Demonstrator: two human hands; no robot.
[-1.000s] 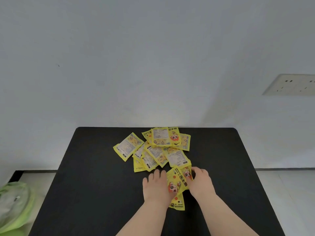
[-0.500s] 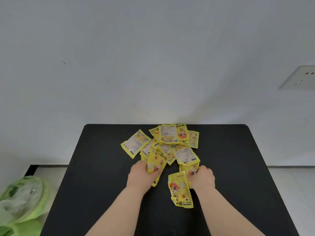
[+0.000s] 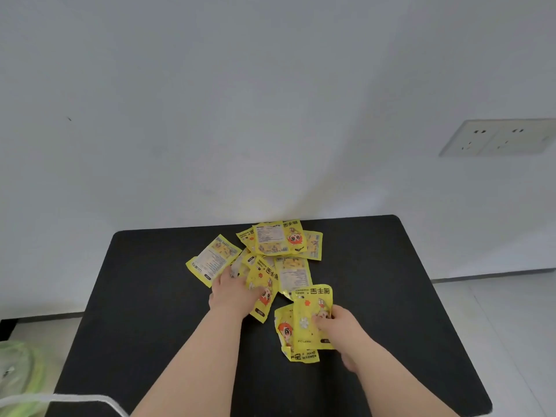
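At the near centre of the black table (image 3: 150, 296), in front of the loose pile of packets (image 3: 279, 242), two packets are in hand.

- Right hand (image 3: 338, 325): pinches a yellow hand-warmer packet (image 3: 310, 311) at its right edge, thumb on the printed face. The fingers underneath are hidden. The packet lies face up and overlaps a lower packet (image 3: 285, 332), which is flat on the table and shows at the left and near sides.
- Left hand (image 3: 230, 291): closed on the left edge of a second face-up packet (image 3: 263, 281) at the near edge of the pile. The fingertips are hidden, so the grip is judged from the curl of the hand.
- A label-side-up packet (image 3: 212, 258) lies just left of that hand, touching the pile.

Handling (judgement):
- The packets look like thin, glossy film pouches with a flat fill. They should be light, limp rather than stiff, and not fragile.
- Film on film should slide easily, so stacked packets may skate off each other.
- A flat packet gives no edge to get under. It is best taken at a sealed border or corner, thumb on top and finger beneath.
- Alternatively, drag one off its neighbours first to free an edge.
- A light pinch is enough; the pouch will sag from the held side.
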